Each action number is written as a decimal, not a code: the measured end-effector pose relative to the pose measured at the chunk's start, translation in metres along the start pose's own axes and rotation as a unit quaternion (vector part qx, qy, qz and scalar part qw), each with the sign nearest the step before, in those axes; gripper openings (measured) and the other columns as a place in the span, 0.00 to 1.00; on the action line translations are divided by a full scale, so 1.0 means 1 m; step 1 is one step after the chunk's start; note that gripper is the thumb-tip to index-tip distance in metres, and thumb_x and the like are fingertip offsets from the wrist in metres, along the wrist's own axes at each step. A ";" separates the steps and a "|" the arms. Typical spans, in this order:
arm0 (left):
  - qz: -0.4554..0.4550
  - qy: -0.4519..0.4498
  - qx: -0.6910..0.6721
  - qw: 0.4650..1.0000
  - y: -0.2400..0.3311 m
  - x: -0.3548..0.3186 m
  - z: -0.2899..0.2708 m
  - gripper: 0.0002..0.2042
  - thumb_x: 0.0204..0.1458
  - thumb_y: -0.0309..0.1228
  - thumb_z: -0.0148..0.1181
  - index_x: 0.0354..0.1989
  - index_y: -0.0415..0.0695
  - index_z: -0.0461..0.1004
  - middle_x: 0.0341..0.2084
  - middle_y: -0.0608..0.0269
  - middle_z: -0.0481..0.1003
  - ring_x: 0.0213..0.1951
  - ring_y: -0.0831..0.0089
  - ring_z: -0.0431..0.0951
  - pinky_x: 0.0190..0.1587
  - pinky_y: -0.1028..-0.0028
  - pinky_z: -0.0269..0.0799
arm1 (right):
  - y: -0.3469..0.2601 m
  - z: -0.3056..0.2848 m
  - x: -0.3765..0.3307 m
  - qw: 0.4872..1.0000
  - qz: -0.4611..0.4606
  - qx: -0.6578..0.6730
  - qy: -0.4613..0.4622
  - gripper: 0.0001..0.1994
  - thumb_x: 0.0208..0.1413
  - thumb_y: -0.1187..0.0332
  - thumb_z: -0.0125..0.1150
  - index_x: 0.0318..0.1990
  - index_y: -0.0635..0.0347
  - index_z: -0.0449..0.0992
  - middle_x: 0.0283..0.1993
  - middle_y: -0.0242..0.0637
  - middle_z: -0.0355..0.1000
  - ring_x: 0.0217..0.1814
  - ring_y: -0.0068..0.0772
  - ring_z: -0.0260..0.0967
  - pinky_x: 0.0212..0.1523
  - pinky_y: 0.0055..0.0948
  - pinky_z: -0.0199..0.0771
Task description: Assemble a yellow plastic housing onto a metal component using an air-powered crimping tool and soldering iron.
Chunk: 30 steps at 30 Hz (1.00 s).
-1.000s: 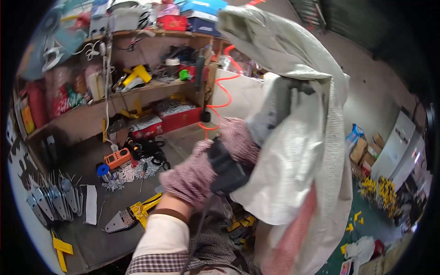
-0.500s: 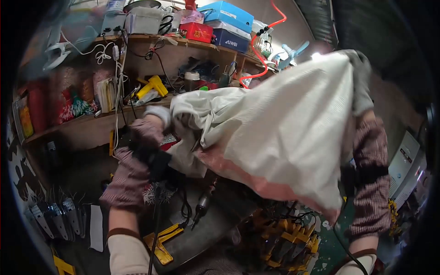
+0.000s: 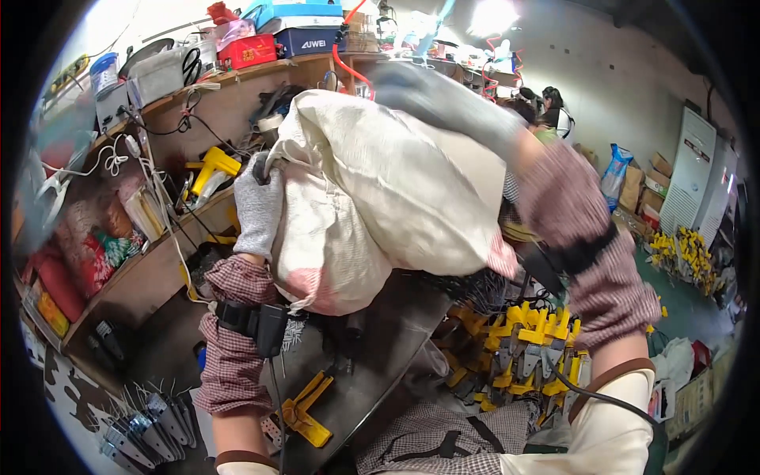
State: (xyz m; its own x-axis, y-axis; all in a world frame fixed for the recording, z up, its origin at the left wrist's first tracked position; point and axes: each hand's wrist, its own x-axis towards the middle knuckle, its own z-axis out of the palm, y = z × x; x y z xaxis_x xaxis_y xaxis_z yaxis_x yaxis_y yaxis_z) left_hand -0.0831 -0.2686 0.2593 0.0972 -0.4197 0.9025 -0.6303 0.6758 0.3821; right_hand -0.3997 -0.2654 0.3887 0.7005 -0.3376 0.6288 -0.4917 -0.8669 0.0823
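Note:
A large off-white woven sack (image 3: 412,190) with faded pink patches along its lower edge hangs bunched in front of me, over the dark bench (image 3: 372,348). My left hand (image 3: 260,206), in a grey knit glove, is closed on the sack's left edge, with the fingers curled over the cloth. My right hand (image 3: 427,99), also gloved, lies along the sack's top far side. It is smeared by motion, so its fingers cannot be made out. A yellow-handled tool part (image 3: 305,412) lies on the bench below the sack.
Shelves on the left carry boxes (image 3: 309,39), cords and a yellow tool (image 3: 215,168). Grey metal blades (image 3: 146,431) stand at lower left. Several yellow-handled pieces (image 3: 530,348) are piled right of the bench. Another person (image 3: 554,115) is at the back, near a white cabinet (image 3: 687,166).
The sack has shifted left and bunched up. My right hand has swung leftward across its top from the upper right. My view has turned to the right, bringing the other person in.

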 end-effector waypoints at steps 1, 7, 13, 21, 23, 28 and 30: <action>0.029 0.012 0.036 0.999 -0.011 0.002 -0.016 0.11 0.57 0.25 0.57 0.47 0.40 0.78 0.33 0.47 0.81 0.38 0.57 0.84 0.41 0.65 0.77 | -0.026 0.007 -0.040 0.993 0.102 -0.056 0.029 0.34 0.62 0.42 0.55 0.65 0.60 0.66 0.60 0.56 0.69 0.63 0.57 0.66 0.62 0.46 0.67; 0.089 0.058 0.122 0.987 -0.014 0.023 0.008 0.13 0.57 0.34 0.61 0.48 0.45 0.81 0.37 0.50 0.82 0.40 0.50 0.82 0.45 0.61 0.77 | -0.160 0.059 -0.208 0.973 0.225 -0.009 0.046 0.51 0.45 0.49 0.72 0.72 0.66 0.53 0.71 0.61 0.54 0.75 0.55 0.53 0.74 0.46 0.53; 0.011 0.015 0.010 1.000 -0.004 0.069 0.000 0.11 0.59 0.35 0.60 0.40 0.42 0.84 0.32 0.51 0.83 0.33 0.59 0.82 0.42 0.65 0.76 | 0.000 0.026 -0.204 0.935 0.208 -0.285 -0.031 0.15 0.66 0.63 0.51 0.57 0.50 0.76 0.48 0.38 0.78 0.49 0.37 0.77 0.46 0.34 0.79; -0.255 -0.013 -0.400 0.880 0.021 0.085 0.021 0.06 0.49 0.22 0.58 0.32 0.41 0.81 0.28 0.64 0.78 0.30 0.75 0.76 0.34 0.70 0.72 | -0.132 0.091 -0.009 0.984 0.035 0.050 0.165 0.20 0.61 0.64 0.60 0.57 0.63 0.69 0.53 0.50 0.70 0.57 0.44 0.70 0.54 0.39 0.70; -0.284 -0.059 -0.458 0.840 0.002 0.074 0.011 0.07 0.50 0.24 0.59 0.36 0.43 0.80 0.31 0.62 0.79 0.31 0.73 0.76 0.35 0.71 0.74 | -0.132 0.143 0.021 0.964 -0.017 0.010 0.265 0.14 0.60 0.64 0.62 0.49 0.62 0.73 0.45 0.49 0.74 0.50 0.41 0.75 0.47 0.36 0.73; -0.357 -0.302 -0.554 0.689 -0.019 0.070 -0.047 0.13 0.61 0.28 0.56 0.53 0.42 0.71 0.51 0.51 0.76 0.52 0.60 0.77 0.56 0.67 0.73 | -0.111 0.112 0.015 0.963 0.116 0.237 -0.048 0.15 0.60 0.71 0.58 0.55 0.61 0.72 0.43 0.32 0.74 0.48 0.27 0.71 0.50 0.32 0.72; -0.188 -0.241 -0.382 0.872 -0.026 0.054 -0.047 0.14 0.60 0.28 0.58 0.54 0.43 0.71 0.51 0.50 0.75 0.52 0.59 0.77 0.57 0.66 0.73 | -0.114 0.118 0.005 0.959 0.046 0.280 -0.021 0.21 0.57 0.73 0.59 0.59 0.60 0.70 0.47 0.38 0.72 0.54 0.33 0.71 0.56 0.35 0.70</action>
State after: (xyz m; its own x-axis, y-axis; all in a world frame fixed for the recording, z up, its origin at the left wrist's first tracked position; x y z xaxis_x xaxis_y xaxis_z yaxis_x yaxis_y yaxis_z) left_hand -0.0254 -0.2809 0.3070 -0.2644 -0.7806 0.5664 0.0911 0.5645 0.8204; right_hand -0.2790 -0.2117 0.2917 0.6934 -0.4261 0.5810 -0.2049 -0.8897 -0.4080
